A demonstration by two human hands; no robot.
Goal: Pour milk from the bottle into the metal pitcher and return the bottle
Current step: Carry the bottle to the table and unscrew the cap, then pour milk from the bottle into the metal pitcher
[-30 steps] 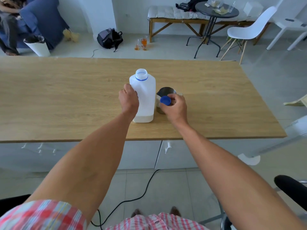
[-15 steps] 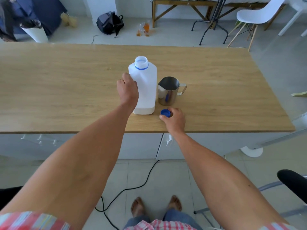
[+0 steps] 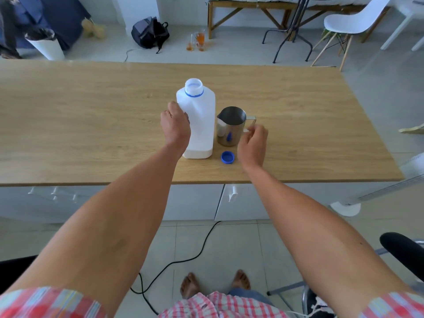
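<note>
A white plastic milk bottle [image 3: 200, 120] with a blue neck ring stands upright and uncapped on the wooden table [image 3: 91, 125]; a low layer of milk shows at its bottom. My left hand [image 3: 175, 125] grips its left side. Just right of it stands the metal pitcher [image 3: 230, 127], its handle pointing right. The blue cap [image 3: 227, 157] lies on the table in front of the pitcher. My right hand [image 3: 252, 143] hovers beside the pitcher's handle, fingers loosely curled, holding nothing.
The table's near edge runs just below the cap. Behind the table are a black backpack [image 3: 150, 33], glasses of orange liquid [image 3: 198, 41] on the floor, a white chair [image 3: 351, 21] and a bench. A black cable [image 3: 183, 260] crosses the floor by my feet.
My right hand set the blue cap down on the table, let go of it and moved right toward the pitcher's handle. My left hand stayed on the bottle.
</note>
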